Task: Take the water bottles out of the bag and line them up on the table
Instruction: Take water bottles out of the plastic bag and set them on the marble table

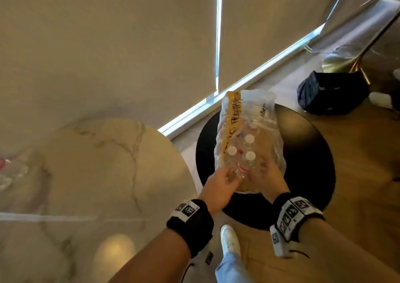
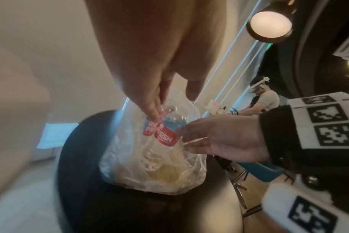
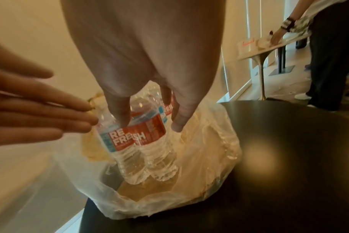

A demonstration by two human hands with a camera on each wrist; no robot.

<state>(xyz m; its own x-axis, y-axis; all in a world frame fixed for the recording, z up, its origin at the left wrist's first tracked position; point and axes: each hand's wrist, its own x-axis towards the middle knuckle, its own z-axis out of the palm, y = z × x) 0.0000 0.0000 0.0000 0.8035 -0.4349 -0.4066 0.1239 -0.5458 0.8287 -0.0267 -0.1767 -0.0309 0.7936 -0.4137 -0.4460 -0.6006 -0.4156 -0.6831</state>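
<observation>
A clear plastic bag point(image 1: 259, 101) with a yellow strip stands on a round black stool point(image 1: 303, 153). Several white-capped water bottles point(image 1: 250, 139) with red labels stand inside it. My left hand point(image 1: 225, 180) reaches in from the left, its straight fingers point(image 3: 70, 113) touching the nearest bottle point(image 3: 114, 138). My right hand point(image 1: 269, 174) comes from the right. In the right wrist view its thumb point(image 3: 119, 113) and a finger straddle a bottle point(image 3: 151, 134) and hold it inside the slumped bag point(image 3: 209, 149). The left wrist view shows the same bottle point(image 2: 167, 137) between both hands.
A marble table point(image 1: 97, 174) fills the left, its edge close to the stool. A crumpled clear bottle point(image 1: 10, 172) lies at its far left. A dark bag point(image 1: 331, 92) sits on the wooden floor beyond. My white shoe point(image 1: 230, 237) is below. Another person point(image 3: 329, 55) works at a far table.
</observation>
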